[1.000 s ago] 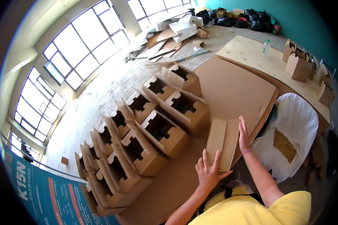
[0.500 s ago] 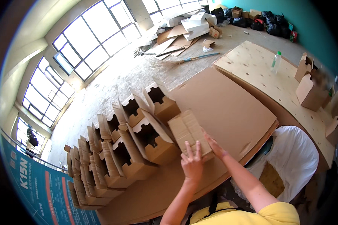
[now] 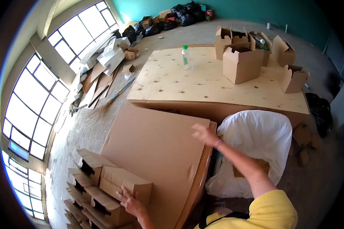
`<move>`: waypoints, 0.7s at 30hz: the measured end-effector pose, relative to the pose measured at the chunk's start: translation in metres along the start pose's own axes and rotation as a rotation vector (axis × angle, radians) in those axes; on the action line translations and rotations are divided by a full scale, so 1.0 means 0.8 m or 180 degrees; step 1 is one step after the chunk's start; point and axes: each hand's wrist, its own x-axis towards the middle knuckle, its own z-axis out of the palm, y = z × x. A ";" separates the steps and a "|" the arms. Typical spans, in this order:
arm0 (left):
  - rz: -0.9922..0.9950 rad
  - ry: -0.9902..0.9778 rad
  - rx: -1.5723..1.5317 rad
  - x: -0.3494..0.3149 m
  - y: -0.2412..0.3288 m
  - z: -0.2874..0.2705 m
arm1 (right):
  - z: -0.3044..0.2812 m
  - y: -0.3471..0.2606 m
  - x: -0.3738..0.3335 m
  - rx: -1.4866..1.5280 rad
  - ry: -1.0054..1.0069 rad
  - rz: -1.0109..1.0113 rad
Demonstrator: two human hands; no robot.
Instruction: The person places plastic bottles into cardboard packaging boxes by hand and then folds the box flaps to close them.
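My left hand [image 3: 132,202] lies on the near edge of a closed brown cardboard box [image 3: 124,181], fingers spread across its surface. The box stands beside rows of open-topped cardboard boxes [image 3: 116,213] with flaps raised, at the lower left. Out to the right, my right hand [image 3: 205,134] is open with nothing in it, fingers stretched leftward and a little blurred. It is over the right edge of a large flat cardboard sheet [image 3: 156,141], near a white cloth-like cover [image 3: 256,128]; whether it touches the sheet I cannot tell.
Beyond the sheet stands a plywood-topped platform [image 3: 168,84] with a green-capped clear bottle [image 3: 186,59]. Several open cardboard boxes [image 3: 240,66] are grouped at its right. A broom [image 3: 111,101], scrap boards [image 3: 99,76] and black bags [image 3: 187,17] lie on the floor farther back.
The view has swung right. Both hands were on the closed box; now my right hand has left it and is out to the right, while the left stays on the box by the rows.
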 end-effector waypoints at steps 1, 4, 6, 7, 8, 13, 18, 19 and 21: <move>0.0078 0.0006 -0.0021 0.003 0.006 0.001 | -0.066 0.061 0.020 -0.0400 0.0540 0.0003; 0.0177 0.0083 0.0009 0.005 0.004 0.010 | -0.232 0.141 0.064 -0.2064 0.1384 0.0496; 0.0210 0.0087 -0.0051 0.001 0.000 0.016 | -0.316 0.154 0.116 -0.2777 0.1397 0.0680; 0.0204 0.0101 -0.0055 0.004 -0.002 0.010 | -0.340 0.157 0.146 -0.3147 0.1429 0.0532; 0.0096 -0.0334 -0.0022 0.002 0.014 -0.027 | -0.353 0.156 0.173 -0.3307 0.1486 0.0532; 0.0151 -0.0153 0.0109 0.003 0.006 -0.019 | -0.377 0.134 0.260 -0.3727 0.1513 0.0947; 0.0130 -0.0240 0.0255 0.000 -0.005 -0.015 | -0.373 0.127 0.274 -0.3745 0.1295 0.1790; 0.0158 -0.0176 0.0217 -0.001 -0.006 -0.018 | -0.370 0.119 0.273 -0.3767 0.1231 0.1876; 0.0265 -0.0083 0.0066 -0.002 -0.002 -0.020 | -0.379 0.106 0.265 -0.3902 0.1129 0.2083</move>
